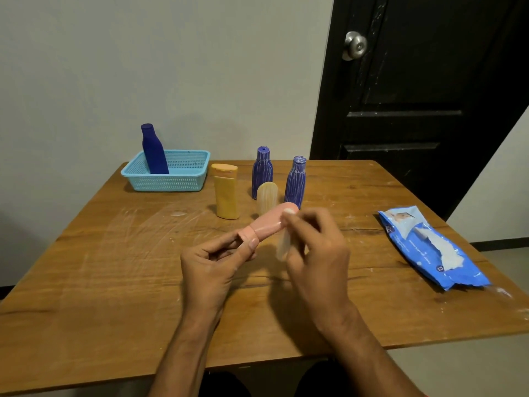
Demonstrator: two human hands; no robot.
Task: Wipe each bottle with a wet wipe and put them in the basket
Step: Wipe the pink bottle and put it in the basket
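A pink bottle (266,227) is held tilted above the table's middle, a white wet wipe (284,245) against it. A dark blue bottle (154,150) leans in the light blue basket (169,181) at the far left corner. Four bottles stand near the far edge.

Scuffed wooden table (114,282), plain pale wall (143,67), black panelled door (429,81) with silver knob (355,45)

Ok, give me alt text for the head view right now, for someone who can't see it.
Over a wooden table, the left hand holds a pink bottle by its cap end while the right hand rubs it with a wet wipe. One dark blue bottle stands in the light blue basket; four bottles and an open wipes pack wait on the table.
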